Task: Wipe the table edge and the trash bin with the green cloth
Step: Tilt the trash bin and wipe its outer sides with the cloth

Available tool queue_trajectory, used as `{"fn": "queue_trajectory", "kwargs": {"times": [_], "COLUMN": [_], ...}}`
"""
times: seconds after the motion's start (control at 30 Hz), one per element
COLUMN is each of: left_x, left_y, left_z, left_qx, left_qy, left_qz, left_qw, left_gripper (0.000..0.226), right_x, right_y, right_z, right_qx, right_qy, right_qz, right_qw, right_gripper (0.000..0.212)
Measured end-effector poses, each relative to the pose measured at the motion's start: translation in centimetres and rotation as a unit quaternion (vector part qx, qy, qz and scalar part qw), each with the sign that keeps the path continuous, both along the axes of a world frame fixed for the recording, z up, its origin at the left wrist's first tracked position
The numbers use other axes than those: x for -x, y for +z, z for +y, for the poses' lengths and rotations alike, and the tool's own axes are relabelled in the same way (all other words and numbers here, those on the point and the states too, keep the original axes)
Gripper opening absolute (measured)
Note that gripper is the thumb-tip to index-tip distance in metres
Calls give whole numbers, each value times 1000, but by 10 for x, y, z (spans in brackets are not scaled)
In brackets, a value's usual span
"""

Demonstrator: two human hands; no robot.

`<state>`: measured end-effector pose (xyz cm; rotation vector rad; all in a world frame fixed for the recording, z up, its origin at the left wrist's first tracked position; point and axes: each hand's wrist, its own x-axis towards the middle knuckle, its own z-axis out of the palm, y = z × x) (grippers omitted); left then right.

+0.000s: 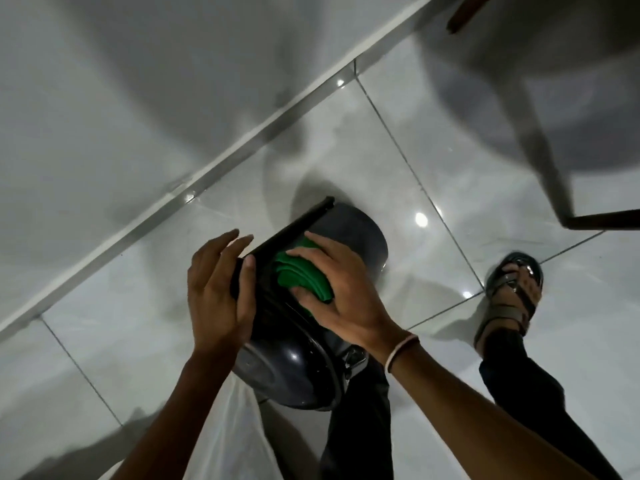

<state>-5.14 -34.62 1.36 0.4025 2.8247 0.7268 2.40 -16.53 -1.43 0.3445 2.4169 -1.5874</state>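
The dark trash bin (360, 237) is tipped on its side over the white tiled floor, with its rim toward me. My left hand (216, 289) grips the bin's flat black edge, thumb over it. My right hand (341, 289) presses the folded green cloth (301, 278) flat against the bin's side. A pale bracelet circles my right wrist. The bin's glossy lid part (287, 365) sits low, near my legs.
A white wall with a grey skirting strip (214, 168) runs diagonally at the left. A wooden table leg and frame (543, 147) stand at the upper right. My sandalled foot (512, 289) rests on the floor at the right. A whitish plastic bag (242, 434) hangs below the bin.
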Motion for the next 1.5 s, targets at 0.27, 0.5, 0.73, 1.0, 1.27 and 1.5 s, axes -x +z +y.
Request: {"fn": "queue_trajectory", "kwargs": {"times": [0.27, 0.5, 0.73, 1.0, 1.27, 1.5], "left_x": [14, -29, -22, -26, -13, -21], "left_y": [-6, -2, -9, -4, -9, -2], "left_z": [12, -14, -14, -17, 9, 16], "left_qx": [-7, 12, 4, 1, -6, 53], "left_qy": [16, -62, 6, -1, 19, 89], "left_qz": [-18, 17, 5, 19, 25, 22], "left_qw": [1000, 998, 1000, 1000, 1000, 994], "left_gripper": [48, 52, 53, 47, 43, 33], "right_x": [43, 0, 25, 10, 15, 51], "right_y": [-42, -51, -64, -83, -24, -60], "right_z": [29, 6, -1, 25, 7, 35], "right_qx": [33, -15, 11, 9, 104, 43], "right_qy": [-111, 9, -96, -127, 112, -23], "right_qz": [-138, -12, -93, -144, 6, -179], "right_qw": [984, 1000, 991, 981, 988, 983], "right_gripper": [40, 40, 39, 44, 42, 39]}}
